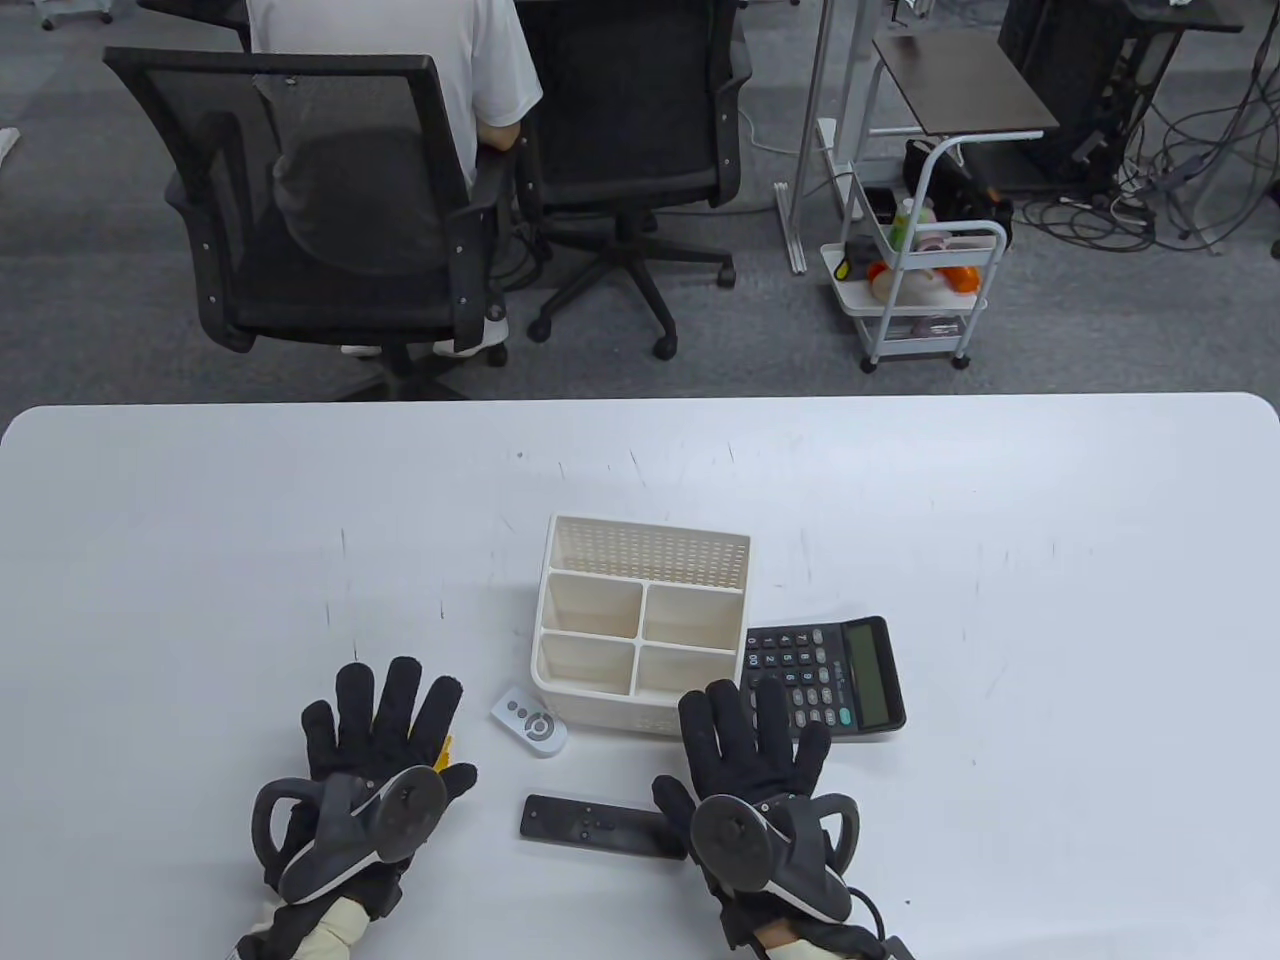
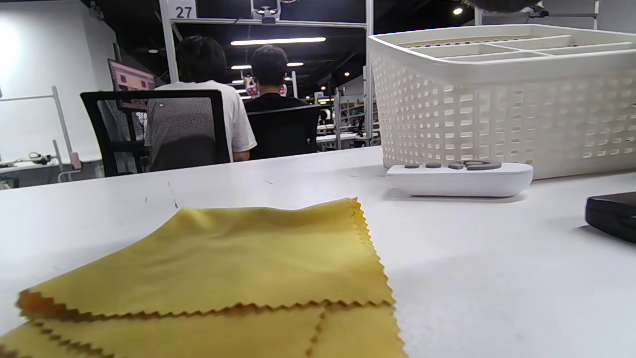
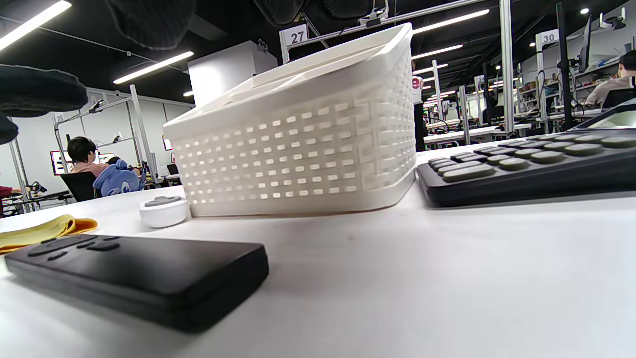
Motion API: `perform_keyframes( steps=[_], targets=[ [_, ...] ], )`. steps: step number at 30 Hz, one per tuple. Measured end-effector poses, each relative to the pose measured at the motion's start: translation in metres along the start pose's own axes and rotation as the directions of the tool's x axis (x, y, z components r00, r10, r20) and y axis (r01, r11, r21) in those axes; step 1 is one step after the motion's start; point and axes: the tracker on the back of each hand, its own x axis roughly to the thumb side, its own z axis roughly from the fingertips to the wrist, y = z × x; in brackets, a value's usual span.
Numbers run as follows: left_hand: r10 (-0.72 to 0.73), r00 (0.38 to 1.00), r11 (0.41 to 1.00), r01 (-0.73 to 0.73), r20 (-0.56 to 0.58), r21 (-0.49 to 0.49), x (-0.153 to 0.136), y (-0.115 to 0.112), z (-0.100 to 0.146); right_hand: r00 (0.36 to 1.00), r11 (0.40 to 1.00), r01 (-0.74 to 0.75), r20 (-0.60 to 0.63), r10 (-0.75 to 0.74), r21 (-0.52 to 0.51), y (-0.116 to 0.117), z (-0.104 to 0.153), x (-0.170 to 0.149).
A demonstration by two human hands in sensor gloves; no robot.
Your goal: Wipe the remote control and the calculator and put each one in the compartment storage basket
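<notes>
Overhead, a scuffed white desk (image 1: 300, 520) fronts mesh office chairs (image 1: 330, 200); both hands, left hand (image 1: 385, 740) and right hand (image 1: 755, 745), lie spread flat by a perforated plastic basket (image 1: 645, 545).

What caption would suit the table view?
Gloved hands rest beside a yellow cloth, two remotes, a calculator and an empty basket.

Illumination is bright and even, supplied by overhead ceiling light strips (image 3: 151, 66). The white table (image 1: 1000, 520) shows mild glare and only soft, short shadows. Both wrist views exhibit wide-angle distortion at the edges. The near edge of the yellow cloth (image 2: 208, 278) is blurred.
</notes>
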Motion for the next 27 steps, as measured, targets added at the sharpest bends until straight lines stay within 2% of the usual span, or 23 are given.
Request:
perform_keyframes(
  steps=[6, 12, 14, 18, 22, 24, 27],
  targets=[
    [0.043, 0.997, 0.999, -0.045, -0.062, -0.018, -0.016, 0.001, -0.002, 1.0, 1.0, 0.0, 0.001, 0.0, 0.006, 0.0, 0.0, 0.0],
    [0.075, 0.986, 0.986, -0.095, -0.149, -0.134, -0.038, -0.012, -0.009, 1.0, 1.0, 0.001, 0.0, -0.001, 0.009, 0.001, 0.0, 0.001],
    [0.067, 0.985, 0.974, -0.099, -0.159, -0.204, -0.04, -0.02, -0.011, 1.0, 1.0, 0.001, 0.001, -0.001, 0.013, 0.001, 0.0, 0.001],
    [0.049, 0.984, 0.919, -0.112, -0.171, -0.378, -0.041, -0.038, -0.016, 1.0, 1.0, -0.008, 0.0, 0.008, 0.016, 0.0, 0.0, 0.001],
    [0.085, 0.98, 0.854, -0.165, -0.182, -0.493, -0.044, -0.052, -0.018, 1.0, 1.0, -0.001, -0.008, 0.001, 0.017, 0.0, 0.001, 0.0],
    [0.096, 0.977, 0.827, -0.186, -0.193, -0.531, -0.045, -0.056, -0.018, 1.0, 1.0, -0.002, -0.008, 0.002, 0.018, 0.0, 0.0, 0.0],
    [0.064, 0.979, 0.82, -0.163, -0.195, -0.549, -0.046, -0.057, -0.017, 1.0, 1.0, -0.003, -0.005, 0.003, 0.02, 0.001, 0.0, 0.0]
  ],
)
